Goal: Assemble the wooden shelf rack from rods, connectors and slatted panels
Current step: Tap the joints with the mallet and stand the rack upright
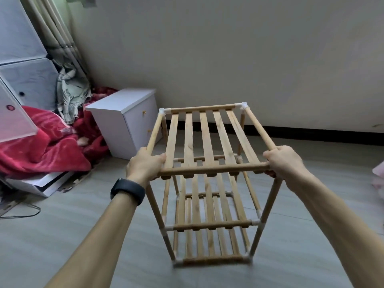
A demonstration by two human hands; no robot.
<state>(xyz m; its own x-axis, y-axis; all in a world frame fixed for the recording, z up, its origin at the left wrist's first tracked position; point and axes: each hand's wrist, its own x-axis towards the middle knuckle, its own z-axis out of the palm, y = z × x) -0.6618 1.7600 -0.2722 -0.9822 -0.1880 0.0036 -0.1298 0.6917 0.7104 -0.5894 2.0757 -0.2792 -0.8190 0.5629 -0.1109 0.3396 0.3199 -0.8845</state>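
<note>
The wooden shelf rack (207, 226) is being held upright on the grey floor (93, 225), with its legs vertical and its three slatted tiers stacked level one above another. The slats of the top panel (207, 138) are being pointed lengthwise away from the person, toward the wall (228, 59). The near left corner is being gripped by the left hand (145, 165), with fingers curled over the side rod. The near right corner is being clasped likewise by the right hand (284, 161). A white cabinet (124, 113) and a red blanket (41, 146) are being seen off to the rack's left.

Tan slatted rack (207, 140), white connectors (243, 105), red blanket (41, 150).
</note>
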